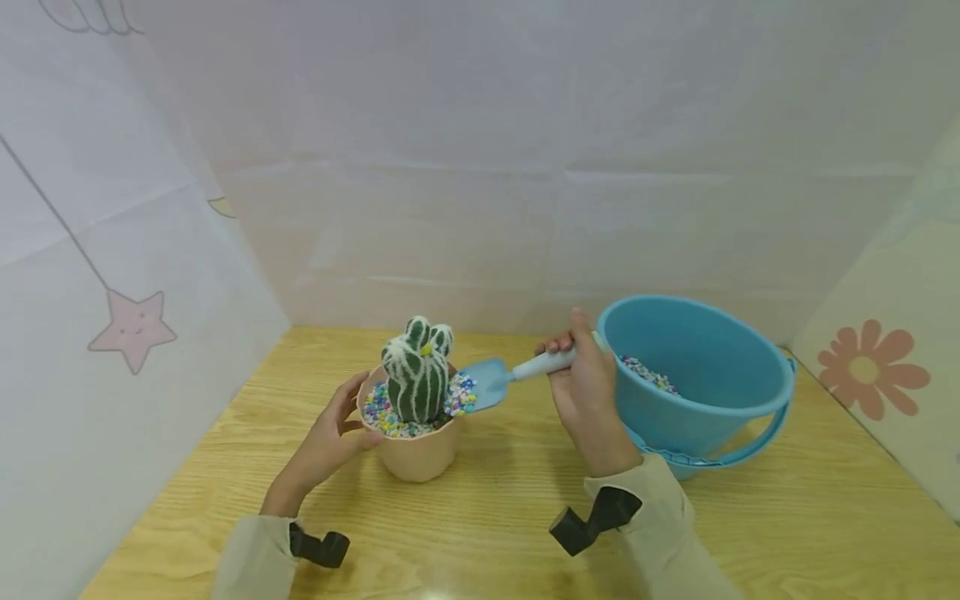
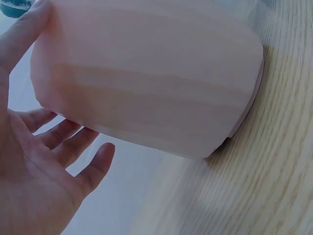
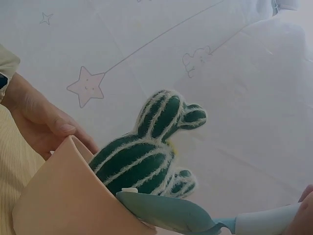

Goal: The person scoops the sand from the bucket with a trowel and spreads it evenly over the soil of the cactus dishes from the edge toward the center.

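Note:
A green cactus with white fuzzy ribs stands in a peach flower pot, among small multicoloured pebbles. My left hand holds the pot from the left, thumb at the near rim and fingers around the far side. With my right hand I grip the white handle of a blue trowel. Its blade meets the pot's right rim, and a heap of coloured pebbles lies at the tip beside the cactus. In the right wrist view, the trowel blade crosses the pot's rim.
To the right, a large blue bucket stands on the wooden table, with more pebbles inside and its handle hanging down in front. Pale printed sheets rise behind and on both sides.

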`<state>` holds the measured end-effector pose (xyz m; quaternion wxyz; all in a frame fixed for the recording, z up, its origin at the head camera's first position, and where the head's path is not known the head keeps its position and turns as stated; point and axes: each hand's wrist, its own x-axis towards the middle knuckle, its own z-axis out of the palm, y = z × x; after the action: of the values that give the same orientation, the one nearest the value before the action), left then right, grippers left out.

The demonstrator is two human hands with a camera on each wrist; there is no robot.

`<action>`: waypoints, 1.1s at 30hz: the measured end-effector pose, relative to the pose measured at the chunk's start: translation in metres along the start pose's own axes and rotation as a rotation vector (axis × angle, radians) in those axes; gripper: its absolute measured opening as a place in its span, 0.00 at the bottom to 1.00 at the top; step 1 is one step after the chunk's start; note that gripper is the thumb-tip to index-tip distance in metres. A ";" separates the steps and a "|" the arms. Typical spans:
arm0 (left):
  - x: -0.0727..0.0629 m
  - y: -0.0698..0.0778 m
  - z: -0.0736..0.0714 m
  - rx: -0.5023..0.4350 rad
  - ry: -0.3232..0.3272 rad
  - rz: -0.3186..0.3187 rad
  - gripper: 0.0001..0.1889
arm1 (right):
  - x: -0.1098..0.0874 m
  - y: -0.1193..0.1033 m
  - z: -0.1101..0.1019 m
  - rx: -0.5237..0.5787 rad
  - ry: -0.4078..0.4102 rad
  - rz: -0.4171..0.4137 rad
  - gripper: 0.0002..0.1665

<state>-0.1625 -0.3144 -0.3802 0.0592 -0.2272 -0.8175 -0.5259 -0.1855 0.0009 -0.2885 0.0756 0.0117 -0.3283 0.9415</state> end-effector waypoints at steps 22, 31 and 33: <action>-0.006 0.002 0.006 0.074 0.083 -0.059 0.42 | -0.001 -0.005 0.013 -0.132 -0.080 -0.051 0.21; -0.005 0.003 0.007 0.041 0.057 -0.066 0.38 | -0.001 -0.006 0.018 -0.181 -0.073 -0.036 0.19; -0.004 0.004 0.008 0.031 0.045 -0.062 0.42 | -0.001 -0.008 0.019 -0.192 -0.080 -0.042 0.19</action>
<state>-0.1560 -0.3073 -0.3823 0.0650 -0.1888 -0.8308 -0.5196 -0.1843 -0.0049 -0.2687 0.0828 0.0485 -0.4195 0.9027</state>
